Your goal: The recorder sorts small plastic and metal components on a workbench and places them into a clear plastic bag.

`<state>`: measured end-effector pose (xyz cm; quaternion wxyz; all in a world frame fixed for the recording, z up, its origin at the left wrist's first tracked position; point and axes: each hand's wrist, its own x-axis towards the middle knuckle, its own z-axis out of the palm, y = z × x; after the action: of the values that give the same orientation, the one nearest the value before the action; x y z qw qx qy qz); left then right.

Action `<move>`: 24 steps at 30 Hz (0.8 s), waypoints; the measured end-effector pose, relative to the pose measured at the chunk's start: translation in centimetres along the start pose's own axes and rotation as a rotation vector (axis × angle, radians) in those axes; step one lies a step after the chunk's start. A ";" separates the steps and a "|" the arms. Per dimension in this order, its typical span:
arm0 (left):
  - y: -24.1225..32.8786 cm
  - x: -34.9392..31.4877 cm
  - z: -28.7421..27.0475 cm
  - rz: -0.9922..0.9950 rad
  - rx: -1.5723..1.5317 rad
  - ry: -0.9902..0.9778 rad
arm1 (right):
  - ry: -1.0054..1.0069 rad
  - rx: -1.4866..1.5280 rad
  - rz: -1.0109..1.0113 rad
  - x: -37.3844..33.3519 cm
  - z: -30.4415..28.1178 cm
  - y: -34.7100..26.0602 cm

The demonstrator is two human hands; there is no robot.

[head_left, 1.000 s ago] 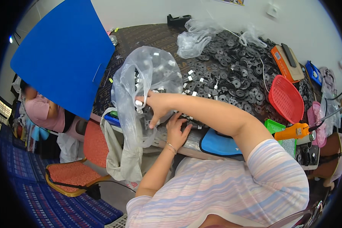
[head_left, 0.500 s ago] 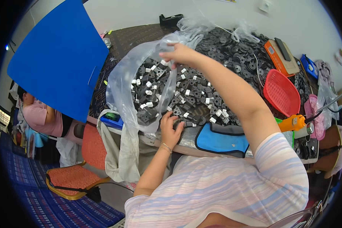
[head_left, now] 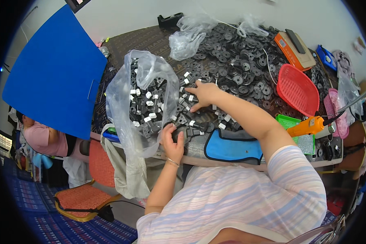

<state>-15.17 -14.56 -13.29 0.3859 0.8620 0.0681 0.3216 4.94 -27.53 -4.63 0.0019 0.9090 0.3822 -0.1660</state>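
A clear plastic bag (head_left: 117,97) lies on the table with its mouth spread, holding many small black parts with white caps (head_left: 149,103). More loose parts of the same kind (head_left: 193,124) are heaped just right of the bag. My right hand (head_left: 207,96) reaches over this heap, fingers spread, the tips touching the parts. My left hand (head_left: 173,145) is at the table's near edge by the bag's rim. Its thumb and fingers stand apart around the edge of the heap, with dark parts between them; I see no firm grip.
Black discs (head_left: 244,67) are piled at the back. A red basket (head_left: 298,90), a green tray (head_left: 288,122) and an orange-handled tool (head_left: 307,127) are at right. A blue cloth pouch (head_left: 234,149) lies at the near edge. A blue panel (head_left: 55,73) stands left, by a seated person (head_left: 44,138).
My right hand has left the bag's far rim and come down onto the loose parts to the right. The bag's mouth has sagged narrower. My left hand has stayed near its place.
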 end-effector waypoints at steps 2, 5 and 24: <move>0.3 -0.6 -0.3 0.027 -0.032 -0.008 | 0.054 0.060 -0.118 0.2 0.2 1.2; 0.4 -1.8 -0.8 -0.023 -0.085 -0.057 | 0.073 0.163 -0.205 -0.6 0.4 2.3; 4.3 7.4 2.6 0.202 0.453 -0.701 | 0.218 0.130 0.392 -9.7 0.3 8.5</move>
<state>-8.34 -16.40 -7.83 0.1534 0.9844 -0.0830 0.0222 4.45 -40.31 -3.07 -0.0660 0.9766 0.1850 -0.0875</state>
